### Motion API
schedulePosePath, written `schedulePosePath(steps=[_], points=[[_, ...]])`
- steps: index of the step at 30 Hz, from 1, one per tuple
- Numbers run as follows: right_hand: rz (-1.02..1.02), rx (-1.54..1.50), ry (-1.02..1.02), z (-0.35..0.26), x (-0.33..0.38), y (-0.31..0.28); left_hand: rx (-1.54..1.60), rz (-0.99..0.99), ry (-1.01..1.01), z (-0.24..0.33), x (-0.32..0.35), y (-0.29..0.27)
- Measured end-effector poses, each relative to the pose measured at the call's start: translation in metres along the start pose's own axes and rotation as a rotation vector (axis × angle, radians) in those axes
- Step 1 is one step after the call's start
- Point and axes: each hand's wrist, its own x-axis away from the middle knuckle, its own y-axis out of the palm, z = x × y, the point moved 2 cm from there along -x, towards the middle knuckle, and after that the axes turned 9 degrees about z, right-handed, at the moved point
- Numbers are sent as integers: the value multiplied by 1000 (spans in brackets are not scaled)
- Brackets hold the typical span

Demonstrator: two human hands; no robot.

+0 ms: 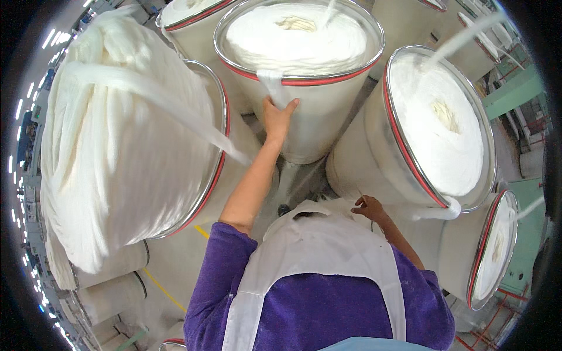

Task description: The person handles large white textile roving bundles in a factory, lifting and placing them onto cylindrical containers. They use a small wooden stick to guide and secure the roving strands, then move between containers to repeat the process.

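My left hand (278, 120) is at the front wall of the middle can (322, 108), thumb and fingers apart. Between them hangs the lower end of a flat white sliver strip (271, 82), draped over the can's red-banded metal rim. Close to my white apron (328, 240), my right hand (370, 209) has its fingertips drawn together; whatever they pinch is too small to name. Coiled white sliver (351, 35) fills the middle can around a central hole. The right-hand can (369, 146) also holds coiled sliver (433, 123), with one strand rising from it.
At the left, a tall heap of loose sliver (117, 146) bulges over its can's rim (224, 131), and a strand (170, 105) trails toward my left forearm. Another filled can (492, 251) stands at the lower right. Green machine framing (515, 93) is beyond. A yellow line (164, 289) marks the floor.
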Motion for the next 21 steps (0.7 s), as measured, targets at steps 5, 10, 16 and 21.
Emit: schedulePosePath(steps=[5,10,16,21], points=[[271,-448,-254,-66,-23,-49,368,-324,-223,12,35,1],[131,-700,-461,-191,-42,-90,833,-514,-522,37,67,-23],[-464,-735,-404,-245,-41,-38,1047,-512,-572,54,72,-57],[-540,-560,-271,-225,-29,-29,1067,-519,-663,49,57,-65]])
